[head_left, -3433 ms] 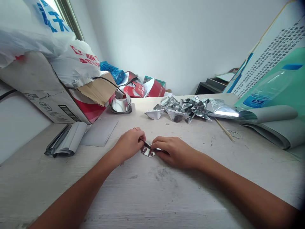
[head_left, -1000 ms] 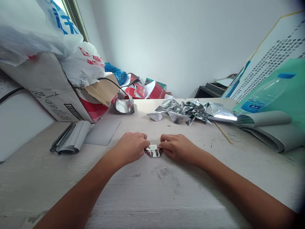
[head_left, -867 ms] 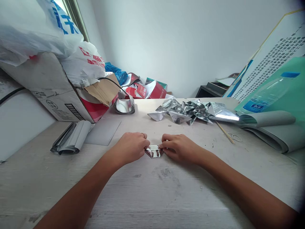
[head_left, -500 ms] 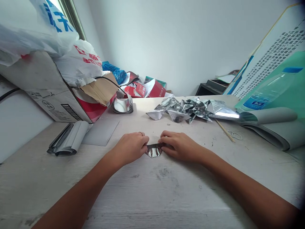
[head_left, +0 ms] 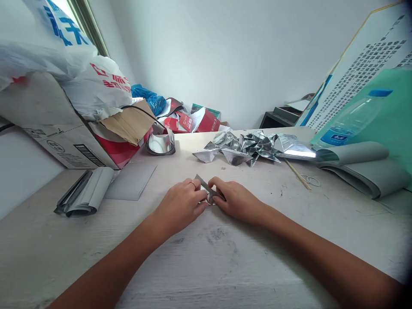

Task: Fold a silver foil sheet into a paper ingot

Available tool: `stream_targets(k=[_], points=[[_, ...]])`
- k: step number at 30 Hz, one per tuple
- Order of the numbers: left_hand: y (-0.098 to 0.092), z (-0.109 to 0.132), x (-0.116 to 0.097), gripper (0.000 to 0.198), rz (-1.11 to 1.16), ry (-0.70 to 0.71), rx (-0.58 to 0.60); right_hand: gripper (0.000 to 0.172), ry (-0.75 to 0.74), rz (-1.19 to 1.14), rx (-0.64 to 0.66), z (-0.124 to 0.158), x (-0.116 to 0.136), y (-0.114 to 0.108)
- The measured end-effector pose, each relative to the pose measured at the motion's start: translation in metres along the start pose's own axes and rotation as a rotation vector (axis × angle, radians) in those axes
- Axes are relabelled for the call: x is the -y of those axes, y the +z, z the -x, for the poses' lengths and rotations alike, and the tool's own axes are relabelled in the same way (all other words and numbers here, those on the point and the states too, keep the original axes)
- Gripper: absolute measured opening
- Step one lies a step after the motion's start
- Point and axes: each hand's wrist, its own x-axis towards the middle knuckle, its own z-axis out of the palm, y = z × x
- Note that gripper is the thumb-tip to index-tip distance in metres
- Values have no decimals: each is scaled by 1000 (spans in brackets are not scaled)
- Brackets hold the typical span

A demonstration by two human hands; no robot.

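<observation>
The left hand and the right hand are working close together just above the tabletop, neither of them spread. Their curled fingers are pinching a small folded foil piece from opposite sides, with the left hand's fingertips at its near left and the right hand's at its right end. A metal ring is sitting on one finger of the left hand.

The folded foil piece is lying between the hands, mostly hidden by the fingers. Its dull grey strip is sticking up past the left hand's knuckles, and its long axis is running diagonally, from upper left down to lower right, under the right hand's fingers. A bright silver fold is showing just below.

Beyond the fingertips, a heap of creased foil shapes is lying on the scuffed pale tabletop. A curved foil piece is standing further left, in front of a cardboard box topped by white plastic bags. A grey sheet and a rolled bundle of foil-backed paper are lying to the left. On the right, a wooden skewer and rubber bands are lying near a curled grey sheet, and a water bottle is leaning behind it.
</observation>
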Motion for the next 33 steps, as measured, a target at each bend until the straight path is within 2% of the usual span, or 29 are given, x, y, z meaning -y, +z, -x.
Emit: stream_targets(k=[4, 8, 12, 14, 18, 23, 28, 33], points=[[6, -4, 1, 42, 15, -6, -7, 7, -61, -8, 9, -1, 2, 1], [6, -7, 6, 44, 59, 18, -2, 12, -92, -134, 63, -1, 5, -12], [4, -7, 7, 40, 65, 15, -4, 37, -235, -179, 254, 1, 0, -27], [4, -6, 8, 39, 70, 9, -24, 42, -250, -196, 279, 1, -3, -30], [5, -6, 9, 43, 78, -7, 4, 31, -282, -134, 263, 1, -5, -33], [6, -7, 6, 43, 84, -21, -8, 13, -206, 62, 329, 3, -2, -40], [10, -8, 0, 47, 106, -35, -19, 11, -177, 23, 332, 2, -7, -36], [16, -7, -6, 43, 114, -29, -48, 9, -120, -29, 355, 0, -9, -32]])
